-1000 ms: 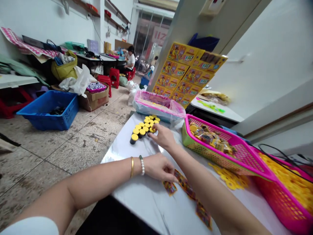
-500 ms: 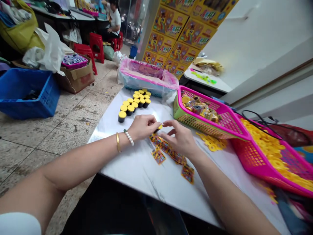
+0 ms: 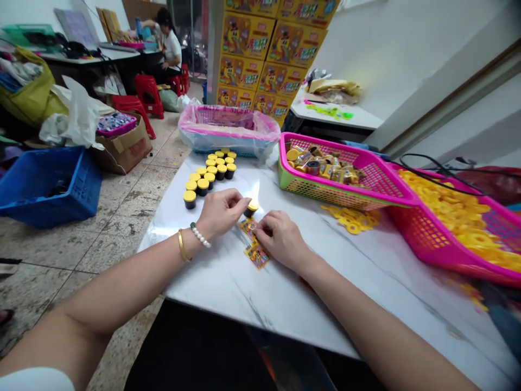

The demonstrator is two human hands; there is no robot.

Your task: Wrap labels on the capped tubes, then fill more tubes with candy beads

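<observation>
My left hand (image 3: pixel 223 213) is closed in a pinch, its fingertips at the left edge of a small black tub with a yellow lid (image 3: pixel 251 208). The tub is upright. To its right and nearer me, my right hand (image 3: pixel 283 238) has curled fingers pinching at a colourful printed card (image 3: pixel 249 227). Another printed card (image 3: pixel 258 255) lies flat just below those fingers; any cards under the palm are hidden. Several more yellow-lidded black tubs (image 3: pixel 202 187) stand in loose rows beyond my left hand.
A pink-and-green basket (image 3: pixel 345 203) holds wrapped pieces; yellow rings (image 3: pixel 352 221) lie before it. A pink basket (image 3: pixel 427 255) of yellow parts stands right. A plastic-lined basket (image 3: pixel 228 142) is at the back, before stacked yellow boxes (image 3: pixel 260 70). A blue crate (image 3: pixel 81 187) sits on the floor left. Another person (image 3: pixel 171 49) sits far off.
My right hand has come down from beside the tub onto the cards. The tub now shows more fully at my left fingertips. The whole view has shifted slightly.
</observation>
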